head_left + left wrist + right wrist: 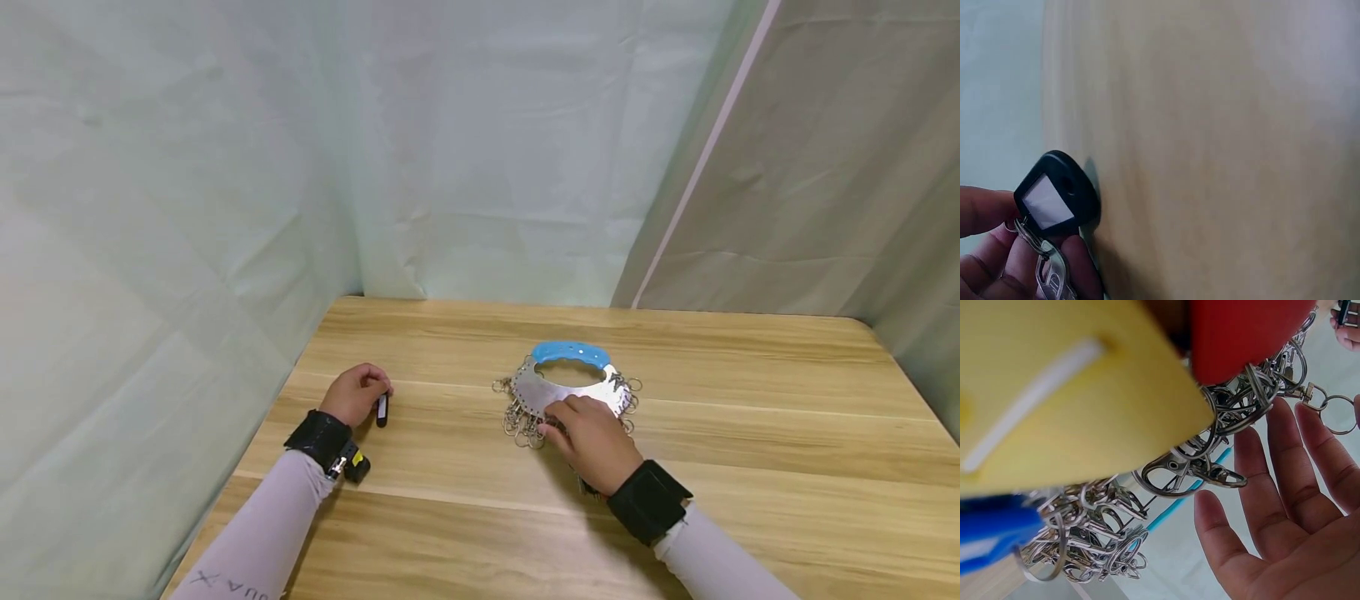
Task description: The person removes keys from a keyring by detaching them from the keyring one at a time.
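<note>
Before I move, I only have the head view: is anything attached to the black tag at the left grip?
Observer: Yes. The left wrist view shows a metal ring and a silvery clip on the black tag in the left grip.
Operator: Does the right grip hide anything from me?
Observer: The right wrist view shows a yellow piece beside a red piece, both blurred.
Operator: And how do its fingers lie underneath?
Observer: Seen from the palm side, fairly straight and spread, tips near metal clips. I can't tell whether they touch.
</note>
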A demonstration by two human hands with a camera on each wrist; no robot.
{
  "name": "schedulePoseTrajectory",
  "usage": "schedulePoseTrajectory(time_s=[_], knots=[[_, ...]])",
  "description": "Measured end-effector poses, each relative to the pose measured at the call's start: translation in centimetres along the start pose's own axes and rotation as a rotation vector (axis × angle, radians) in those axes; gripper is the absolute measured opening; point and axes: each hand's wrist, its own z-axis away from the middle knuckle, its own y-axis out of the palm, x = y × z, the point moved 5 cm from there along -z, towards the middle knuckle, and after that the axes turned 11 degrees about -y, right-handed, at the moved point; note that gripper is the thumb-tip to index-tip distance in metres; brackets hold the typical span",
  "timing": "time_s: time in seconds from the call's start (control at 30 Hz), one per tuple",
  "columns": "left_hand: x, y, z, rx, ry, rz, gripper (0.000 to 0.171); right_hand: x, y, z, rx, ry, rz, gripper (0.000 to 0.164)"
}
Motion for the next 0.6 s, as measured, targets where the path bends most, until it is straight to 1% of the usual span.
schedulePoseTrajectory(time_s=[0.13, 0.27, 0.47, 0.6], knots=[[-0.05, -0.18, 0.12, -0.029, 0.002, -0.068, 0.008, 0.07, 0.02, -0.04, -0.006, -0.009, 0.005, 0.022], [-0.17, -0.35, 0.21, -0.039, 0.012, -0.116, 0.009, 0.11, 0.02, -0.1, -0.012, -0.02, 0.012, 0.023], [-0.24, -0.47, 0.33, -0.045, 0.018, -0.132, 0.01, 0.11, 0.02, -0.15, -0.013, -0.027, 0.01, 0.022], [-0.41, -0.53, 0.42, -0.054, 0.033, -0.15, 0.01, 0.05, 0.04, -0.09, -0.005, -0.023, 0.009, 0.022]])
